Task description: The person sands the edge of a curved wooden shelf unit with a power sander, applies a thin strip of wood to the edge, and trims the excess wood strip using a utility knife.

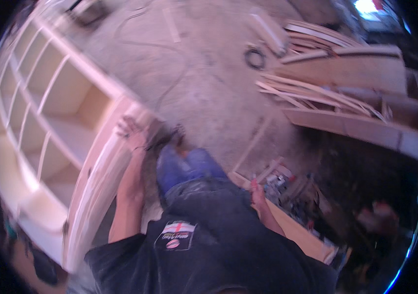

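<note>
On the left lies a large wooden cabinet (pixel 106 81) with several open compartments, pale inside. My left hand (pixel 131 133) rests on the corner of its reddish-brown side panel, fingers spread over the wood. My right hand (pixel 258 195) hangs by my right side, its fingers closed around something small and reddish that blur keeps me from naming. It is close to a long wooden board (pixel 297 232) and a heap of tools and small parts (pixel 278 180).
Wood strips (pixel 317 95) lie across a long open wooden box (pixel 346 125) on the right. Near it are a coiled black cable (pixel 254 58) and a pale plank (pixel 269 33). A thin cord (pixel 152 45) trails over the concrete floor (pixel 209 103).
</note>
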